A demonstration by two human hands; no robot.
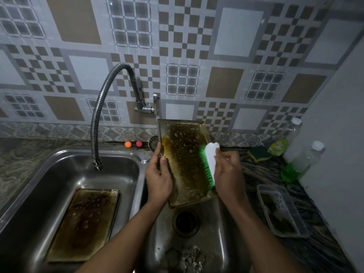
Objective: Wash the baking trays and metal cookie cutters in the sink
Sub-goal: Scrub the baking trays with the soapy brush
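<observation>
1. Two baking trays showed in the head view; one stained tray (185,164) I held tilted up over the right basin of the sink (49,170), its far end up by the tiled wall and its near end just above the drain (185,221); its inner face was brown and dotted with pale drops.
2. My left hand (159,178) gripped that tray by its left long edge, thumb on the inner face and fingers curled behind.
3. My right hand (228,170) was wrapped round a white-backed brush (210,160); its green bristles were pressed against the right side of the tray's inner face.
4. The second tray (84,223) lay flat on the floor of the left basin, equally browned; the flexible tap hose (102,107) arched from the wall and ended above that basin, well apart from the held tray.
5. At the near end of the right basin lay the metal cookie cutters (187,257) in a small heap; it was too dim to tell them apart.
6. On the counter to the right sat a green and yellow sponge (258,153), a clear bottle with a white cap (309,156) and a clear plastic container (279,211); behind the sink rim an orange ball (128,144) and a pink ball (139,143) rested side by side.
</observation>
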